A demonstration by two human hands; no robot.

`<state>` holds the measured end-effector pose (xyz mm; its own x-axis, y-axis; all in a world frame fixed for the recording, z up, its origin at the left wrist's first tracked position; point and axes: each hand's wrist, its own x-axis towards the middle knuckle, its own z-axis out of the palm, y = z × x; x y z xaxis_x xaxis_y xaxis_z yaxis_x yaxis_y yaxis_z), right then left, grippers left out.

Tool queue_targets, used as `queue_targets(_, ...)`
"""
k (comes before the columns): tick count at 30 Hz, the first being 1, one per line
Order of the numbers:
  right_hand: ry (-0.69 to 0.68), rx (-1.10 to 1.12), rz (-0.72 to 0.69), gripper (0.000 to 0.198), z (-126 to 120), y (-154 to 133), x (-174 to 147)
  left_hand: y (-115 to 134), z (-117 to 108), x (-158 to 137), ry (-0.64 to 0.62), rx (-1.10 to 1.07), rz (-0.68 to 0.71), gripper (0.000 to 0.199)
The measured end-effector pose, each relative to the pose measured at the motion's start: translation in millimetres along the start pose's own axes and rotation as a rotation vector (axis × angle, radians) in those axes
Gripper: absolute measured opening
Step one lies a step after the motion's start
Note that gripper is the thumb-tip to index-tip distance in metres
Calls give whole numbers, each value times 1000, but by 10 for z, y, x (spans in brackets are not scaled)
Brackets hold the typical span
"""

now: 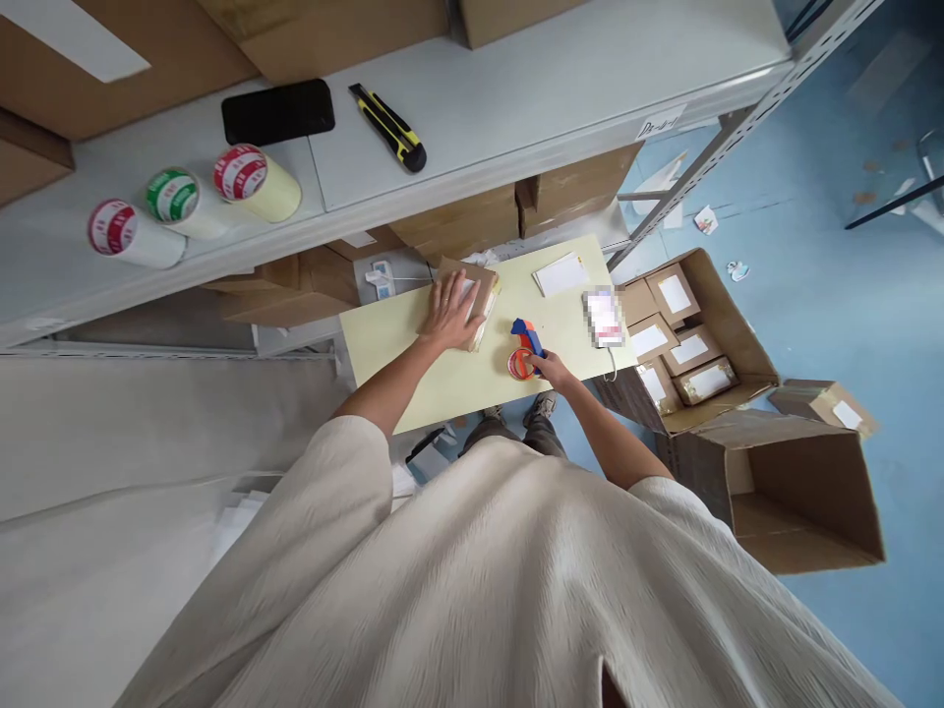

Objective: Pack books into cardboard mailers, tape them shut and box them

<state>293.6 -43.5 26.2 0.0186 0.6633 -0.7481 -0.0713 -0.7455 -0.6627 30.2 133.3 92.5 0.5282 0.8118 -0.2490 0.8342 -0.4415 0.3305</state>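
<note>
On the pale yellow table (413, 393), my left hand (449, 313) lies with fingers spread over a small cardboard box (483, 280). Part of a white label shows on the box beneath the fingers. My right hand (552, 371) is closed around the handle of a blue and orange tape dispenser (528, 339), which carries a roll with a red and white core. The dispenser is to the right of the box, apart from it. Behind it lies a stack of white labels (560, 274). A pixelated white item (605, 317) with a cable rests at the table's right end.
An open carton (744, 344) holding several labelled boxes stands right of the table, beside another open carton (803, 492). The metal shelf (479, 108) ahead bears a utility knife (388, 128), a black phone (278, 111) and three tape rolls (276, 192). A power strip (382, 279) sits behind the table.
</note>
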Motion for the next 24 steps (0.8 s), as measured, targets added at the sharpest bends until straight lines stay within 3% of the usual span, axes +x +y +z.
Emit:
queue_targets(2,18,-7,30,52,17,-4,-9,-139,-68,-143,-96,9,103,104)
queue_targets(5,33,-14,50,51,43,-9,-21,-177,-48,-211,-127,1,136,99)
queue_targets(14,19,60,15,54,162,-180,107,287,273,-137,31,-17,-87,103)
queue_targets(19,15,103,37,54,266,-195,136,354,368,-94,75,-31,-137,98)
queue_targets(24,15,111,62,52,307,-95,-15,402,322,-107,64,-39,-177,89)
